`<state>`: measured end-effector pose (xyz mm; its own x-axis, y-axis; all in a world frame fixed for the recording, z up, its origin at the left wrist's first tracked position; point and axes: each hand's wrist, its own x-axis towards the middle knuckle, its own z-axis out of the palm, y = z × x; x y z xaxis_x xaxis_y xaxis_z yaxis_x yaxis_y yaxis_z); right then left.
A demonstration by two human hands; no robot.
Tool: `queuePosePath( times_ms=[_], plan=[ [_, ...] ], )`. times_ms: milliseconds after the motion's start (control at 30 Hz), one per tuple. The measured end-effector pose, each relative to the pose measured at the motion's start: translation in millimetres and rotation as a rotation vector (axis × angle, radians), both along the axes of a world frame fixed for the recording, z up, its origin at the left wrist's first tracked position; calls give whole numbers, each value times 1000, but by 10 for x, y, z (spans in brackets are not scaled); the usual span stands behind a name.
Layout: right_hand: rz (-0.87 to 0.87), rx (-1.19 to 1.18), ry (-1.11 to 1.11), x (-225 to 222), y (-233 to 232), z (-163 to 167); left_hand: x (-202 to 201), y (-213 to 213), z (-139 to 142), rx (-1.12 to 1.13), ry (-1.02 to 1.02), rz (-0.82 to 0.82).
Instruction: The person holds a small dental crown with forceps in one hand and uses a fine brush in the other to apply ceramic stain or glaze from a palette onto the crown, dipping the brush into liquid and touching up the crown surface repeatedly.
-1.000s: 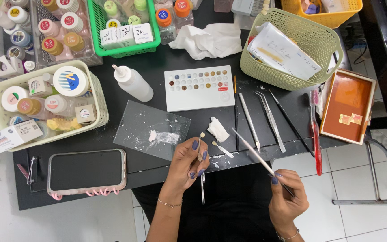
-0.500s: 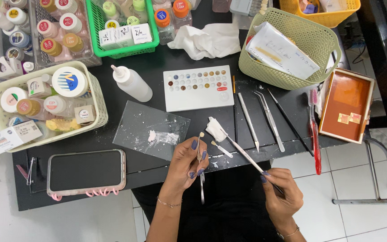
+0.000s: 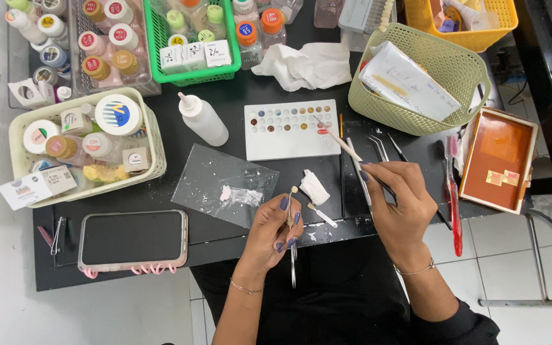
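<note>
My left hand pinches a slim metal tool upright near the table's front edge; a small tooth-like piece sits at the tool's upper tip. My right hand grips a thin brush like a pen. Its tip reaches the right side of the white palette, whose wells hold brown and cream shades. A folded white wad lies between the hands. Left of it, a clear glass slab carries a smear of white paste.
A phone lies at the front left. Baskets of jars and bottles crowd the left and back, with a white squeeze bottle by the palette. Metal instruments, a red toothbrush, an orange tray and a green basket sit right.
My right hand has moved up and away from me, swinging the brush tip from near the white wad to the palette. My left hand has stayed put.
</note>
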<state>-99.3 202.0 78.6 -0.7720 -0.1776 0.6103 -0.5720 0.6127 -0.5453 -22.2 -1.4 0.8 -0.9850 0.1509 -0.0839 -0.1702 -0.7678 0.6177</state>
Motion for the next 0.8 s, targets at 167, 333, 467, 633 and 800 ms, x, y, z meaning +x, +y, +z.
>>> queuePosePath(
  times_ms=[167,333,467,633,800],
  plan=[
    [15,26,-16,-74,-91,134,-5,1,-13,-12,1,-15],
    [64,66,-11,-196,-101,257,-11,7,-42,2,15,-20],
    [41,156,21,-399,-189,405,-11,13,-64,5,6,-1],
    [46,90,-125,-542,-265,453,-6,15,-78,6,16,9],
    [119,-31,-251,-453,-124,308,2,8,-68,0,29,-8]
  ],
)
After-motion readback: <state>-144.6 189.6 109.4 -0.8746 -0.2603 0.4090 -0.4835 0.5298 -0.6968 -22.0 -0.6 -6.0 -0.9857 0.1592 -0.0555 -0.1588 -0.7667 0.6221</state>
